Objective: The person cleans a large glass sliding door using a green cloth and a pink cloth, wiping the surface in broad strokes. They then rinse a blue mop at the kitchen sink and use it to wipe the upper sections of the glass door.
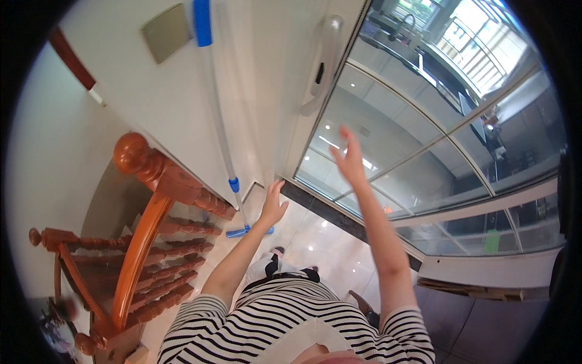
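Note:
My left hand (273, 207) is held out over the tiled floor, fingers apart, with nothing in it. Slightly blurred, my right hand (351, 161) is raised in front of the glass panel door (409, 159), fingers spread and empty; whether it touches the glass I cannot tell. A mop or squeegee with a blue and grey telescopic pole (218, 113) leans against the white wall, its blue head (237, 233) on the floor beyond my left forearm. The door's silver handle (323, 63) lies ahead of my right hand.
A wooden stair banister (141, 259) with a round-topped newel post (132, 152) stands at the left. A wall switch plate (167, 32) is at upper left. Through the glass shows a kitchen counter (409, 54). A dark threshold strip (325, 209) crosses the floor.

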A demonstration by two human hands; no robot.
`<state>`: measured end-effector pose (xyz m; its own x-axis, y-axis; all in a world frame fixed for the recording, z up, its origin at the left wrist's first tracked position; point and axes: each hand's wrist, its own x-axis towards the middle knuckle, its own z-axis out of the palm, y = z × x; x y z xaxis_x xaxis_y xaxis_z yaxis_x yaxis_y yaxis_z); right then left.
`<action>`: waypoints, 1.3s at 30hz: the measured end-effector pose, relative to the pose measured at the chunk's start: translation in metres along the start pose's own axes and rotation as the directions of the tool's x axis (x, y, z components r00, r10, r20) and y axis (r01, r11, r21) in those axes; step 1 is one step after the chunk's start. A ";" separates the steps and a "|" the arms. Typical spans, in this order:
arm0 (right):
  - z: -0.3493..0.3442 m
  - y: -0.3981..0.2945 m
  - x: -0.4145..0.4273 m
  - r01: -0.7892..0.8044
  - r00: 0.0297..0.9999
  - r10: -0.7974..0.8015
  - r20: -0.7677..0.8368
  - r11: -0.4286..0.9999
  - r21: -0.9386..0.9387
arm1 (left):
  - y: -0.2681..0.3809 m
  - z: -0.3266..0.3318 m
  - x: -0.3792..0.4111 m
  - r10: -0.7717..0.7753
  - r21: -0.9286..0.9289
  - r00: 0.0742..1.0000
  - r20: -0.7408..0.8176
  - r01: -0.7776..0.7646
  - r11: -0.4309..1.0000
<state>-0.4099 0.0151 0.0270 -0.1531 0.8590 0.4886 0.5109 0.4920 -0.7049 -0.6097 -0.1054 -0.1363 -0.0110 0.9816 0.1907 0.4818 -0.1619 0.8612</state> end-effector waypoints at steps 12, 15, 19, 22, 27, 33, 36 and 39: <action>0.038 -0.016 0.196 -0.197 0.979 0.202 -0.010 0.963 0.183 | -0.040 -0.055 -0.155 -0.355 -0.048 0.926 -0.129 0.351 0.935; 0.033 -0.003 0.201 -0.166 0.986 0.169 -0.005 0.972 0.164 | -0.038 -0.046 -0.164 -0.362 -0.053 0.928 -0.086 0.358 0.932; 0.034 -0.005 0.200 -0.163 0.987 0.161 0.027 0.976 0.142 | -0.033 -0.043 -0.167 -0.382 -0.015 0.924 -0.010 0.381 0.924; 0.033 -0.013 0.195 -0.152 0.988 0.152 0.012 0.982 0.110 | -0.037 -0.046 -0.158 -0.395 -0.043 0.918 -0.023 0.394 0.918; 0.034 -0.001 0.198 -0.088 0.987 0.094 -0.132 0.995 0.050 | -0.047 -0.051 -0.136 -0.374 -0.073 0.924 -0.079 0.369 0.927; 0.037 -0.011 0.194 -0.067 0.990 0.062 -0.129 0.997 -0.035 | -0.071 -0.053 -0.131 -0.367 -0.092 0.925 -0.097 0.359 0.929; 0.032 -0.020 0.196 -0.050 0.993 0.046 -0.112 0.998 -0.038 | -0.061 -0.059 -0.123 -0.404 -0.110 0.913 -0.055 0.397 0.911; 0.033 -0.015 0.192 -0.034 0.992 0.034 -0.119 0.999 0.008 | -0.067 -0.064 -0.140 -0.429 -0.164 0.901 -0.068 0.414 0.895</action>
<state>-0.4748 0.1770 0.1140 -0.0340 0.8526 0.5215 0.5091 0.4638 -0.7250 -0.6964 -0.2384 -0.1911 -0.2760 0.9468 -0.1654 0.2829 0.2444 0.9275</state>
